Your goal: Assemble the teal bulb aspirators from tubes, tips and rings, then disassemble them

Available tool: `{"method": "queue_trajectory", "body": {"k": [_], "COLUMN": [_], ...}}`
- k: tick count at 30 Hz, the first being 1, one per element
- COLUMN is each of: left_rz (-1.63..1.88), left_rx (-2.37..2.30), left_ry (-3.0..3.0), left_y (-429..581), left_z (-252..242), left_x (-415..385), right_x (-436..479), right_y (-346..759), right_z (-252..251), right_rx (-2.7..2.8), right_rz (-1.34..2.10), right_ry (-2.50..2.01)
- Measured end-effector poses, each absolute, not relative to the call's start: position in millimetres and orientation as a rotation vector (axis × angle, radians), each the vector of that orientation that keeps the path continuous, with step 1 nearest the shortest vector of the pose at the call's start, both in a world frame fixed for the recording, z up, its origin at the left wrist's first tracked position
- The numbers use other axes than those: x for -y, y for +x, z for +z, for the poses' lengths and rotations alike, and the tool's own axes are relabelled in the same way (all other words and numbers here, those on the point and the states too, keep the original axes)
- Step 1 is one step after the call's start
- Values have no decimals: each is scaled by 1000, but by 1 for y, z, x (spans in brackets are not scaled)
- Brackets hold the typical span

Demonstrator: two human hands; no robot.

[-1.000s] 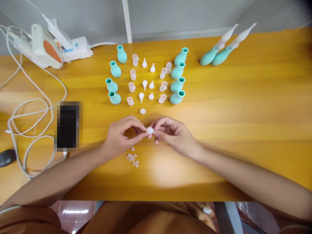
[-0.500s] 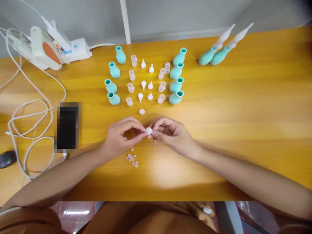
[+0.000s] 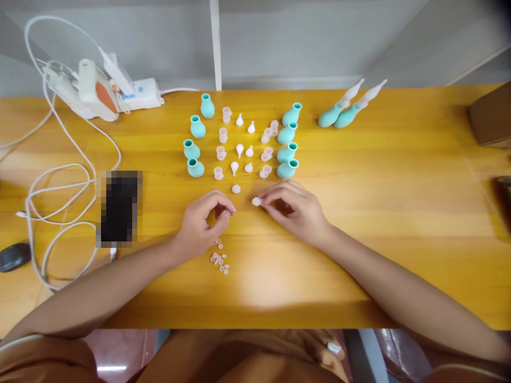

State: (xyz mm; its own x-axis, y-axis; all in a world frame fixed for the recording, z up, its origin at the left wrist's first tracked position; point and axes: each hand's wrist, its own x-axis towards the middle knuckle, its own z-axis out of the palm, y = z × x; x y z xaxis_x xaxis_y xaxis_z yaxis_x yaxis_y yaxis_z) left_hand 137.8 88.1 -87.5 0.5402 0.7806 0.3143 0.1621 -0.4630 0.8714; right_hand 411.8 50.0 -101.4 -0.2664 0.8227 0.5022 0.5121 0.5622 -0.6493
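Note:
My right hand (image 3: 301, 210) pinches a small white ribbed tip (image 3: 256, 201) between thumb and fingers, just above the table. To its left, my left hand (image 3: 205, 218) is curled, thumb close against the fingers, with nothing visible in it. Between the hands and a little farther off sits a round white piece (image 3: 236, 189). Beyond it stand several white funnel-like tips (image 3: 239, 150). Clear pinkish connectors (image 3: 221, 153) line both sides of them, and teal squeeze bulbs (image 3: 195, 167) form the outer columns. Near my left wrist lie several tiny pink rings (image 3: 219, 259).
Two teal bulbs with long clear nozzles (image 3: 345, 109) lie at the back right. A phone (image 3: 118, 207), white cables (image 3: 30, 213), a power strip (image 3: 146, 93) and a black mouse (image 3: 15, 257) occupy the left. A brown box (image 3: 491, 116) stands at the right edge.
My hands have parted. The left has let go of the white tip, while the right has carried it slightly right and away from me. The view has also shifted.

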Motion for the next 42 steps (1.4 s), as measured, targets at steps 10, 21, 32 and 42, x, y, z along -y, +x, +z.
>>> {"method": "queue_trajectory", "body": {"k": [10, 21, 32, 42], "left_rz": [1020, 912, 582, 240], "left_rx": [-936, -906, -856, -609], "left_ry": [2079, 2062, 2165, 2247], "left_y": [141, 141, 144, 144], "left_z": [-88, -86, -86, -72], "left_x": [-95, -95, -95, -100], "right_x": [-46, -49, -58, -49], "right_y": [407, 407, 410, 410], "right_z": [-104, -106, -116, -109], "right_rx": [2055, 2016, 2094, 1941], "right_rz": [492, 124, 112, 56], "right_ry": [-1132, -1327, -1423, -1226]}}
